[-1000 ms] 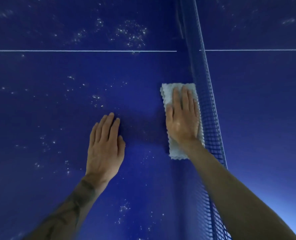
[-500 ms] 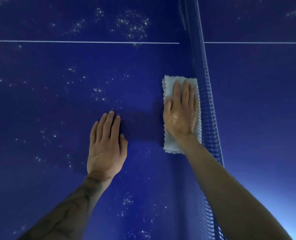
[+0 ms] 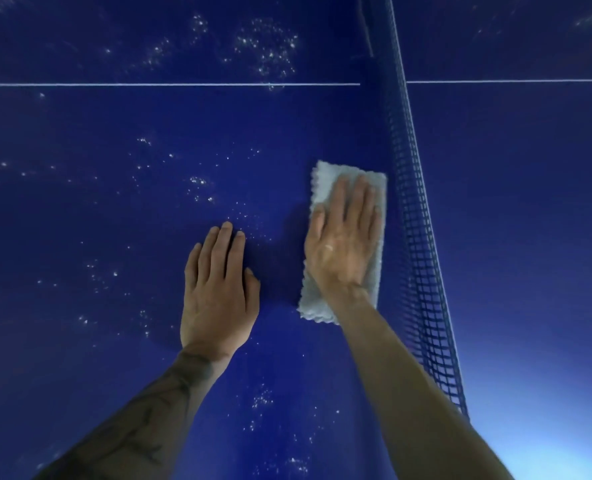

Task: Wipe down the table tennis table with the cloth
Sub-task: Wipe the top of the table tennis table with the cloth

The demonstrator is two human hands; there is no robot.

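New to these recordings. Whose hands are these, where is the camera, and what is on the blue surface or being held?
No machine here: a person works with bare hands, filmed by one camera on their head, looking forward and down. The blue surface is a table tennis table, its net running along the right and a white line across it. The right hand lies flat on a pale cloth beside the net, pressing rather than gripping it. The left hand rests flat on the bare table, holding nothing. Pale specks dot the surface left of the cloth.

Both arms reach forward; left hand (image 3: 218,296) and right hand (image 3: 343,244) lie palm-down, fingers (image 3: 337,199) straight.
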